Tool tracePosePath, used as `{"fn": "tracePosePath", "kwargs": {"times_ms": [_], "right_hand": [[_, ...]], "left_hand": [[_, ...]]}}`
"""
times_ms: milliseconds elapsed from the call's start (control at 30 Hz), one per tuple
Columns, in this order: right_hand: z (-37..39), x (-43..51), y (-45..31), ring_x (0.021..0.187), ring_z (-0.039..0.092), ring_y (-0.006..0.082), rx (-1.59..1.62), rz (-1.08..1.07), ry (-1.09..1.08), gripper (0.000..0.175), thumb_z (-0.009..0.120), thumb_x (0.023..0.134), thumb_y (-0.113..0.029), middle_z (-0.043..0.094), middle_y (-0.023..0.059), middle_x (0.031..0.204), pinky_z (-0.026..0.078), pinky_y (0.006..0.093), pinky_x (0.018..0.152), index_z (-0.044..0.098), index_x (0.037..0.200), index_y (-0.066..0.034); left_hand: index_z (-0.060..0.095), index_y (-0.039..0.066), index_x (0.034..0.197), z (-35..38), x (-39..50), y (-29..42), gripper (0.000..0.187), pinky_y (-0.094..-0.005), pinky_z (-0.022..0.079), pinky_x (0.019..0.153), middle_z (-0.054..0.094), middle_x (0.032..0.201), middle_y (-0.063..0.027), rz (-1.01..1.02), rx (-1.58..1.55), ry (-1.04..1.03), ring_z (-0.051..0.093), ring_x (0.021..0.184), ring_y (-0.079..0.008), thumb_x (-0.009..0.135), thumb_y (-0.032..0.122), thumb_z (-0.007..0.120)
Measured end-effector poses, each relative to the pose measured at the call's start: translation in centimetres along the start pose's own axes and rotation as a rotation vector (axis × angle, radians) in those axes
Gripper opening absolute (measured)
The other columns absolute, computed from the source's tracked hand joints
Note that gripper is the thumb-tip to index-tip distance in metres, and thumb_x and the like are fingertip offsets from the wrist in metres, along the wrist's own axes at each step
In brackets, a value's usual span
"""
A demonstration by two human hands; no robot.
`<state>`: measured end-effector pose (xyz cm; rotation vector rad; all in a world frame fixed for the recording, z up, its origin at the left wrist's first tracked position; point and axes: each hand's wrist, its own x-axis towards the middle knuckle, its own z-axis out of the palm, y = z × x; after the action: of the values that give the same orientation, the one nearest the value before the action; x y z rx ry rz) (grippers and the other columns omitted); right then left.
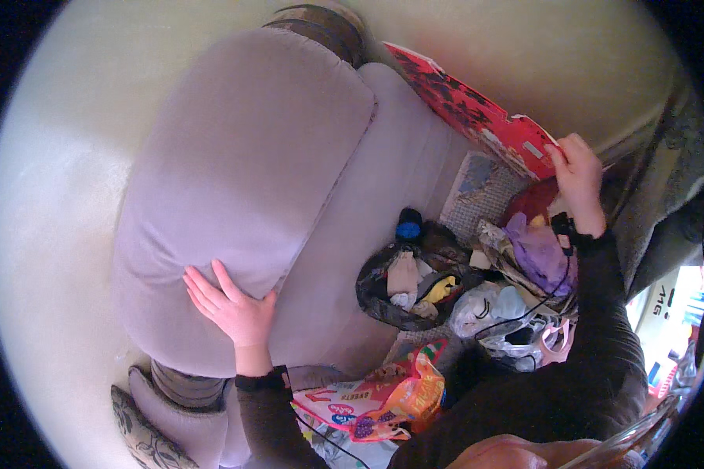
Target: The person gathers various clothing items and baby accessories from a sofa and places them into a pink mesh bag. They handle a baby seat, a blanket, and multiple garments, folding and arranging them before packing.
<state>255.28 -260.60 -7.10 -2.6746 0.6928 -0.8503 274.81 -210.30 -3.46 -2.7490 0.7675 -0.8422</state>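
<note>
My left hand (234, 305) rests flat with spread fingers on a large mauve upholstered cushion (252, 176), near its lower edge. My right hand (578, 170) pinches the near end of a long red printed board (481, 114), perhaps flattened cardboard, which slants up and left beside the seat's far end. Below my right hand lies a purple cloth (534, 252). An open black plastic bag (381, 299) with cloth pieces inside sits between my arms, with clear plastic bags (487, 308) to its right.
A blue-capped dark object (409, 228) lies by the black bag. A patterned rug (481, 182) shows beneath the things. Colourful printed bags (387, 404) lie near my left forearm, and a patterned pillow (146, 431) is at the lower left. Thin cables run near both wrists.
</note>
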Motion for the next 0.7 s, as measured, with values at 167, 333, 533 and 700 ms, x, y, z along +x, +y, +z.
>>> {"fn": "tracePosePath", "kwargs": {"times_ms": [167, 333, 533, 700], "right_hand": [[-5.1, 1.0, 0.6, 0.078, 0.061, 0.0332, 0.044, 0.05, 0.091, 0.015, 0.062, 0.088, -0.018, 0.062, 0.013, 0.087, 0.049, 0.0337, 0.066, 0.065, 0.094, -0.0045], [-2.2, 5.0, 4.4, 0.088, 0.062, 0.034, -0.129, 0.051, 0.121, 0.019, 0.056, 0.092, -0.021, 0.065, 0.0138, 0.097, 0.05, 0.0388, 0.074, 0.064, 0.101, -0.006], [6.8, 6.3, 9.2, 0.09, 0.062, 0.0347, -0.2, -0.086, 0.124, 0.022, 0.05, 0.091, -0.021, 0.063, 0.0126, 0.099, 0.05, 0.0421, 0.075, 0.061, 0.107, -0.0106], [16.1, 5.6, 11.6, 0.09, 0.062, 0.0353, -0.365, 0.163, -0.301, 0.018, 0.051, 0.09, -0.021, 0.064, 0.0133, 0.1, 0.052, 0.044, 0.077, 0.062, 0.098, -0.0104]], "left_hand": [[0.037, 0.01, 0.14, -1.8, 2.3, 0.6, 0.102, -0.0526, 0.029, 0.108, 0.026, 0.145, -0.0283, -0.062, 0.058, -0.083, 0.03, 0.133, -0.0438, 0.053, 0.032, 0.085], [0.04, 0.013, 0.139, -4.9, 2.1, -1.5, 0.096, -0.0518, 0.029, 0.107, 0.03, 0.145, -0.0229, -0.116, -0.21, -0.272, 0.033, 0.13, -0.043, 0.058, 0.04, 0.083], [0.013, 0.015, 0.15, -6.2, 2.4, -5.2, 0.13, -0.0653, 0.015, 0.107, 0.007, 0.154, -0.0204, -0.202, 0.105, -0.271, 0.011, 0.14, -0.0444, 0.048, 0.048, 0.086], [0.0, 0.013, 0.151, -3.6, 2.6, -5.7, 0.148, -0.0672, 0.009, 0.106, -0.003, 0.156, -0.0197, -0.259, 0.089, -0.395, -0.001, 0.142, -0.0449, 0.038, 0.052, 0.088]]}}
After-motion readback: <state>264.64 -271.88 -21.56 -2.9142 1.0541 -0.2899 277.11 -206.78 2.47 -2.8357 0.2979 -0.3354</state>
